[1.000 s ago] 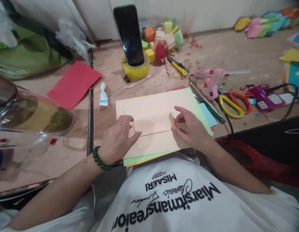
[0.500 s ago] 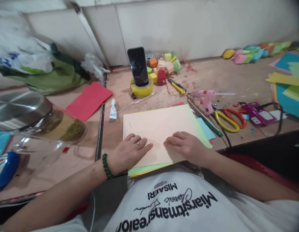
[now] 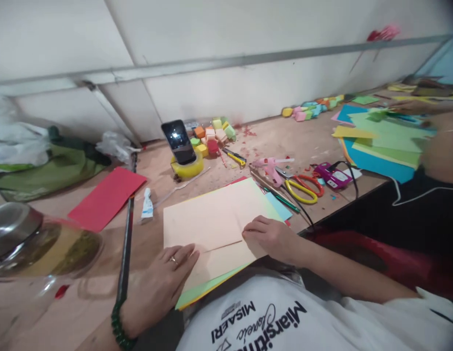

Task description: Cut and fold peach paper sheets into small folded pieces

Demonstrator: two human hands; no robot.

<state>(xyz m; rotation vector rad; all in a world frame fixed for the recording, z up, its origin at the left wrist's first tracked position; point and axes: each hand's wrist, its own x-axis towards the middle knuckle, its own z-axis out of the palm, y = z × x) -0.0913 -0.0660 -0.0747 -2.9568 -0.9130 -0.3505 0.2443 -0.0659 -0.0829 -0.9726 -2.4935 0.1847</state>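
Note:
A stack of coloured paper lies at the table's front edge, with a peach sheet of paper (image 3: 204, 219) on top and green and yellow edges showing underneath. Across the peach surface runs a dark line, like a raised edge or crease, between my two hands. My left hand (image 3: 164, 270), wearing a ring and a green bead bracelet, rests flat with its fingertips at the line's left end. At the right end, my right hand (image 3: 272, 239) has its fingers bent and pressed together on the sheet. What lies under those fingertips is hidden.
Behind the stack, a phone (image 3: 178, 141) leans in a yellow tape roll (image 3: 189, 168). To the right lie a pink glue gun (image 3: 272, 168), scissors (image 3: 303, 191) and a purple power strip (image 3: 332, 176). A glass jar (image 3: 47, 243) stands left. Another person's arm (image 3: 440, 146) reaches over coloured sheets.
The view has turned right and up, bringing another person's arm into sight. My hands have moved farther apart, and a dark line now shows across the peach sheet between them.

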